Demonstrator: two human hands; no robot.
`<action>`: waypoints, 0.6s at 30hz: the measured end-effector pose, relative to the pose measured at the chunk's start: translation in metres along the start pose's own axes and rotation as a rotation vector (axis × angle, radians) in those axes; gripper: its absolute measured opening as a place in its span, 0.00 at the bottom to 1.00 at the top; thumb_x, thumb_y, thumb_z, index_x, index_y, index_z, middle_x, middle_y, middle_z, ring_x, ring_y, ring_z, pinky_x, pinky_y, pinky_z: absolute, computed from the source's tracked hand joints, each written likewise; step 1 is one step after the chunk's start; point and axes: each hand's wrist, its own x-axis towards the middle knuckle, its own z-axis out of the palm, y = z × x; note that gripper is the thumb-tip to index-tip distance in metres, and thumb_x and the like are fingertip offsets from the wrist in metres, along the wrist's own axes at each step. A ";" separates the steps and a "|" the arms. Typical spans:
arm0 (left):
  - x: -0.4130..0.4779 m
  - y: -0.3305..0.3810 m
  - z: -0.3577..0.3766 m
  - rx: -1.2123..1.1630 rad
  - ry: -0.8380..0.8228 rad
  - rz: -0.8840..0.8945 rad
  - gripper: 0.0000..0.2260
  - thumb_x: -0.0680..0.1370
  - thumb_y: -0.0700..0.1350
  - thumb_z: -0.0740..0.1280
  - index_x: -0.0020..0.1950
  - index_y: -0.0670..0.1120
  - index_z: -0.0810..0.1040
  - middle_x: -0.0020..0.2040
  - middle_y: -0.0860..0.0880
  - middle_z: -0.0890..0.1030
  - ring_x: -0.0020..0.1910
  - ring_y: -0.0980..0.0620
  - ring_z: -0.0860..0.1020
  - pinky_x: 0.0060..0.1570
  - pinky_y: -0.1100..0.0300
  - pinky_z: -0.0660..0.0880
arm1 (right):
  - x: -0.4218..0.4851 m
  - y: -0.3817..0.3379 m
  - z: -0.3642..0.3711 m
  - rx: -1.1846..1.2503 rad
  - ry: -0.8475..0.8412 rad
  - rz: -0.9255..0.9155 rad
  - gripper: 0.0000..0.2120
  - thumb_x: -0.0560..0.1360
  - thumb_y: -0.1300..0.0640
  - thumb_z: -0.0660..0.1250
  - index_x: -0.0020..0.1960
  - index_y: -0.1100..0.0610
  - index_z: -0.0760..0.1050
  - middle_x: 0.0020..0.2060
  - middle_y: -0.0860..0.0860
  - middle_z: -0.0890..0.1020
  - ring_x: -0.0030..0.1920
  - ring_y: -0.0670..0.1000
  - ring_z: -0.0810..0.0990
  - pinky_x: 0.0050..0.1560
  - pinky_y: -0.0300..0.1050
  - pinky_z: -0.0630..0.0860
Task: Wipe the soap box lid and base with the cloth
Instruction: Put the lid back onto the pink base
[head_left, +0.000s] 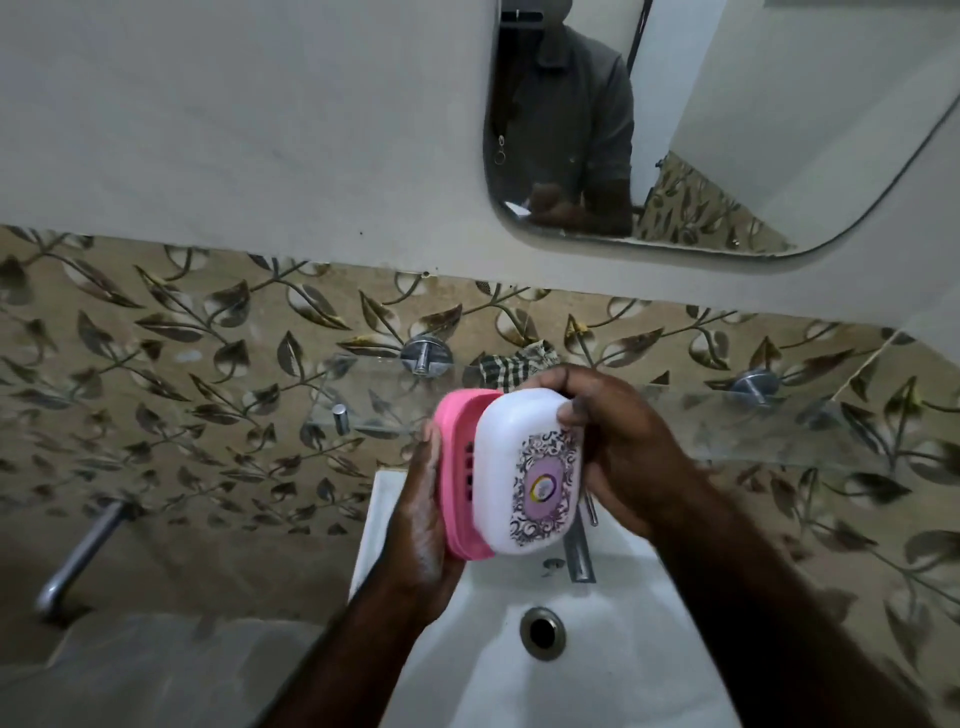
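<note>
Presently the left hand is seen cupped round the long outer edge of the pink base, thumb laid along the rim and the fingers hidden behind it. A pale, wet-looking film is noted on the hand, possibly lather. The right hand is curled over the far end of the white lid, thumb tip pressed on its top face and fingers wrapped behind. Lid and base are held together above the sink, over its back edge, with the lid skewed off the base so that a slotted strip of pink is exposed. The tap is partly hidden beneath them. Both parts are judged to be light, stiff moulded plastic, smooth-skinned and likely slick if wet, so a drop into the sink is the risk to be guarded against. Hold is best taken across the short ends or along the rims, where an edge is offered to the fingertips. Little purchase would be had on the domed, printed top of the lid. The checked cloth is seen bunched on the glass shelf behind and above the sink, just beyond the right hand. It is gripped by neither hand, and whether it is brushed by the knuckles cannot be told. One hand would have to be freed before wiping could be begun.
</note>
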 end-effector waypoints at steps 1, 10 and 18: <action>-0.003 -0.001 0.004 -0.024 0.000 -0.020 0.28 0.74 0.62 0.63 0.68 0.47 0.75 0.64 0.42 0.79 0.62 0.42 0.78 0.57 0.44 0.78 | 0.005 0.009 0.004 0.036 0.111 0.001 0.11 0.64 0.59 0.62 0.42 0.57 0.81 0.38 0.59 0.80 0.39 0.56 0.76 0.39 0.47 0.73; -0.008 -0.013 0.009 0.027 0.187 -0.055 0.28 0.74 0.62 0.59 0.68 0.48 0.74 0.61 0.46 0.82 0.58 0.48 0.81 0.49 0.53 0.79 | -0.002 0.055 0.032 -0.411 0.448 -0.152 0.08 0.79 0.59 0.61 0.53 0.51 0.77 0.44 0.40 0.82 0.43 0.37 0.80 0.44 0.35 0.76; -0.007 -0.015 0.016 0.078 0.194 0.018 0.27 0.74 0.63 0.60 0.64 0.47 0.78 0.57 0.46 0.84 0.56 0.49 0.82 0.46 0.59 0.80 | -0.013 0.069 0.051 -0.646 0.451 -0.299 0.27 0.78 0.43 0.48 0.70 0.54 0.70 0.67 0.47 0.75 0.68 0.43 0.71 0.68 0.47 0.69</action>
